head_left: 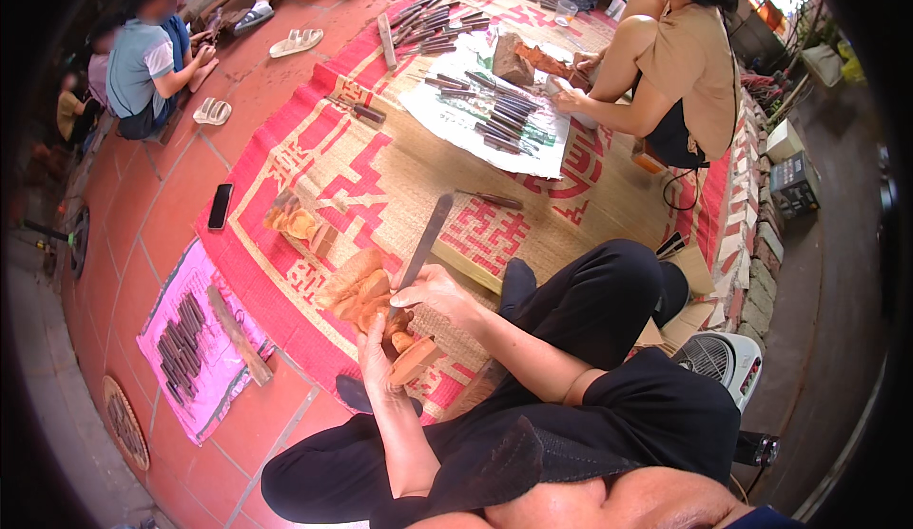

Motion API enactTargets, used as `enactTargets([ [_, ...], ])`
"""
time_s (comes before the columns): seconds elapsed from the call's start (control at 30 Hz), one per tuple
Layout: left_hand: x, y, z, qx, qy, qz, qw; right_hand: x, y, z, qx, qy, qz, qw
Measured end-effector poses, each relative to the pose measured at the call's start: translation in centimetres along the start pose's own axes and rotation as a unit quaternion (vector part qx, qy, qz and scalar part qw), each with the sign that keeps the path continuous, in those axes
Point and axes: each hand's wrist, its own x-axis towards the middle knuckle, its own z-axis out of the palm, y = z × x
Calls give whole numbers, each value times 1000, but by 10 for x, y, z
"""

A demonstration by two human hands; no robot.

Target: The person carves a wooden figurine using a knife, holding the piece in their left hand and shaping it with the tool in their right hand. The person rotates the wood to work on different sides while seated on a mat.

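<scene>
My left hand grips a carved wooden figure from below, with the fingers wrapped round its lower part. The figure is orange-brown, tilted, with rounded carved forms and a flat block-like base near my lap. In my right hand is a long, flat, dark grey file with a rounded end, pointing up and away from me. The file's near part lies against the figure, and my right fingers partly hide the contact. Just beyond on the mat stands a second, similar wood carving.
A pink cloth bears dark-handled carving tools and a wooden stick. A phone lies at the red woven mat's edge. Across from me a person works wood beside a white cloth full of chisels. A fan stands right.
</scene>
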Motion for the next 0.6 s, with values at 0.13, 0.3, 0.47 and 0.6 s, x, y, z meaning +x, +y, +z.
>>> enactTargets([
  [0.13,2,-2,-3,10,2,13,1000,2,2,-3,-14,-25,4,1000],
  [0.3,0,-2,-2,10,4,9,1000,4,0,-4,-1,20,1,1000],
  [0.47,1,2,-4,8,-11,3,1000,2,8,-1,-18,-29,-14,999],
  [0.6,1,0,-2,-5,-7,21,1000,3,3,-3,20,-13,16,1000],
])
